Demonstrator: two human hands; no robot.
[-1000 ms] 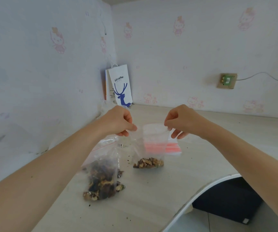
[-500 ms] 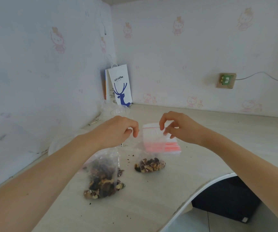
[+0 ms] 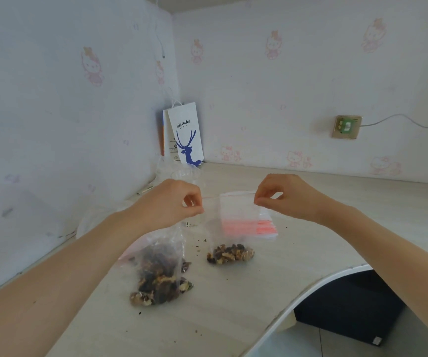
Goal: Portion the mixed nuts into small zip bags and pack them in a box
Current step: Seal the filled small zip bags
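Note:
A small clear zip bag (image 3: pixel 229 229) with a red seal line stands upright on the desk, a portion of mixed nuts (image 3: pixel 230 253) in its bottom. My left hand (image 3: pixel 173 203) pinches the bag's top left corner. My right hand (image 3: pixel 282 195) pinches its top right corner, and the red top edge is stretched taut between them. To the left, below my left wrist, a bigger clear bag of mixed nuts (image 3: pixel 160 275) lies on the desk. A stack of flat zip bags (image 3: pixel 264 228) with red strips lies just behind the held bag. No box is in sight.
A white coffee paper bag (image 3: pixel 187 134) leans in the corner, with a clear plastic cup (image 3: pixel 185 176) in front of it. Nut crumbs dot the pale desk (image 3: pixel 233 305). The desk's curved front edge drops to a dark object (image 3: pixel 349 307) on the floor. A wall socket (image 3: pixel 346 126) sits at right.
My hands have moved apart along the top of the small bag, from pinching near its middle to its two corners, pulling the red edge straight. The bag of nuts stays on the desk.

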